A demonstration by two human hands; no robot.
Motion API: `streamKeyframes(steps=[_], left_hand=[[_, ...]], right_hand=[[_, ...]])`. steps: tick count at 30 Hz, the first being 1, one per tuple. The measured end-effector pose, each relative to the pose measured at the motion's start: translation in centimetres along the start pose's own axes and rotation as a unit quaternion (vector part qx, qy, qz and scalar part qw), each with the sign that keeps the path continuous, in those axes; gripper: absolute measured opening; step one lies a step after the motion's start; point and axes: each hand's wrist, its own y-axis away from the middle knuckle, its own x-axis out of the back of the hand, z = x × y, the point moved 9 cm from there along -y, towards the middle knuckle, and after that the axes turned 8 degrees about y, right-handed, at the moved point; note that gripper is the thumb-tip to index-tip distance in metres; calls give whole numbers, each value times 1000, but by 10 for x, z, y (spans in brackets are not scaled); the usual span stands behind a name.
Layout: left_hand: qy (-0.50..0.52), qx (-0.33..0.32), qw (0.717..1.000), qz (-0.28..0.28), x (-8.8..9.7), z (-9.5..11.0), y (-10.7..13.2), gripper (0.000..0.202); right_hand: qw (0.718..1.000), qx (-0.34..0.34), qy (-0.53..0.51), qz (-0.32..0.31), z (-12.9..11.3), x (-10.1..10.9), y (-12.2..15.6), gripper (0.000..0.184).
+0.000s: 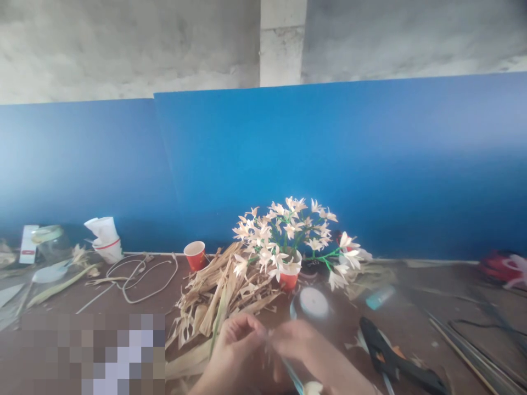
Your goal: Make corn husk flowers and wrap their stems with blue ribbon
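My left hand and my right hand meet at the bottom middle, fingertips pinched close together. What lies between the fingertips is small, pale and blurred, and I cannot make it out. A light blue strip runs down beneath my right hand towards a pale flower at the lower edge. Just beyond my left hand lies a heap of dry corn husks. Past my right hand sits a roll of white tape or ribbon. Cream-coloured flowers on green stems stand in a red paper cup.
A black glue gun lies right of my right hand, near thin rods. Farther back are a red cup, a coiled white cable, a white cup with paper and a glass jar. A blue panel rises behind.
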Motion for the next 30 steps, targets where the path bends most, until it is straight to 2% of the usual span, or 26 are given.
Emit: streamKeyframes(steps=[2,3,5,7,9,10,13,16,20,25,27,28,29,30], left_hand=[[-19,-5,1000,9,4,-5,-4,37],[-29,-3,1000,12,6,-9,-5,38],[-38,-16,999,29,12,-12,-8,38],[-38,-26,998,43,17,-13,-9,38],[-39,-23,998,43,18,-14,-10,37],[-40,-16,998,39,18,-14,-11,37],[-33,9,999,27,16,-14,-11,37],[-8,22,1000,20,12,-12,-8,34],[20,42,999,1,6,-14,-4,30],[33,17,999,-4,3,-10,-3,30],[26,1,1000,3,3,-6,-3,30],[21,-9,1000,8,3,-4,-2,30],[16,-19,1000,13,3,-2,-1,30],[14,-27,999,18,4,0,-1,30]], right_hand=[[988,12,124,87,-1,12,2,14],[970,21,200,138,-4,18,4,10],[908,47,351,225,-11,25,11,5],[834,93,466,280,-22,23,18,12],[772,158,530,312,-34,17,25,18],[751,186,545,324,-38,15,28,20],[712,236,559,354,-47,12,36,22],[699,259,557,367,-50,10,39,22],[697,266,555,368,-51,9,40,22],[706,265,548,363,-52,10,40,23],[725,255,532,355,-51,10,39,23],[743,244,515,350,-50,12,38,23],[772,226,488,340,-48,14,36,23],[811,201,445,321,-44,18,32,22]])
